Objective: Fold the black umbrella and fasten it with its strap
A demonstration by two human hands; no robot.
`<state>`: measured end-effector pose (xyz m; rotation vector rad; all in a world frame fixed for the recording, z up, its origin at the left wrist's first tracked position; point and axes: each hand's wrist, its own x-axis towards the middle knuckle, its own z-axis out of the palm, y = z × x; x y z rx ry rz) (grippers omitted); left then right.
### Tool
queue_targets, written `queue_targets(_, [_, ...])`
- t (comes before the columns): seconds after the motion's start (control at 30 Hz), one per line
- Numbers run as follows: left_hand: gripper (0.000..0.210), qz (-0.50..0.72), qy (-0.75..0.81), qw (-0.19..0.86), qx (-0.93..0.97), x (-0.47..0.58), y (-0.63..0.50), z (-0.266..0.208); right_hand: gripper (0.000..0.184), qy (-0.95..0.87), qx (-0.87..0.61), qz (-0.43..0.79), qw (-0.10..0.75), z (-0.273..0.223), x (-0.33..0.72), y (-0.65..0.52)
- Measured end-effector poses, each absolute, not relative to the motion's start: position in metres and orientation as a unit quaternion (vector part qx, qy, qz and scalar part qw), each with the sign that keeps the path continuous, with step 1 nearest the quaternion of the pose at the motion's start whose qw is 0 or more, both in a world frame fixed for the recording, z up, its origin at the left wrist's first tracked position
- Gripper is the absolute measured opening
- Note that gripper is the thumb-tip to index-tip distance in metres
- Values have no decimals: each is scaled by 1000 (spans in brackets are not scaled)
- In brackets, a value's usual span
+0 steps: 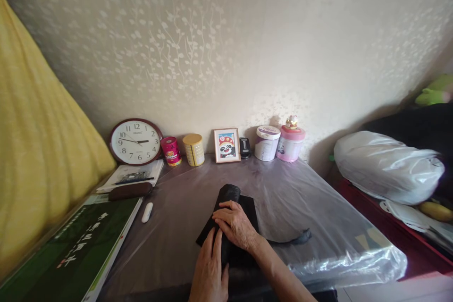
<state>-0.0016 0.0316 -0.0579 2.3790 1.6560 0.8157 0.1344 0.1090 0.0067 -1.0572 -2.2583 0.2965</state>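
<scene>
A black cloth [229, 192], partly rolled up, lies on the plastic-covered table in front of me. Its flat part [250, 207] spreads out on the right of the roll, and a dark strap [297, 239] trails off to the right. My left hand [211, 264] grips the near end of the roll, fingers along its left side and thumb on the other side. Higher up, my right hand [236, 225] lies across the roll with its fingers bent over the top. The palms and the underside of the cloth are hidden.
Along the wall stand a clock [136, 142], a pink tin [171, 152], a yellow tin [194, 150], a framed panda picture [227, 145] and two lidded tubs [267, 144]. A green book [78, 245] and a brown case [129, 191] lie left. A white bag [385, 165] sits right.
</scene>
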Motion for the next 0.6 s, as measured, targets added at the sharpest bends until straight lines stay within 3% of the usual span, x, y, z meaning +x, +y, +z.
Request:
queue_targets(0.23, [86,217,557,128,791,3,32,-56,27,-856,-417,94,290,-6,140,145])
queue_targets(0.6, [88,265,577,95,766,7,31,-70,27,-798,-516,86,300,-3,149,188])
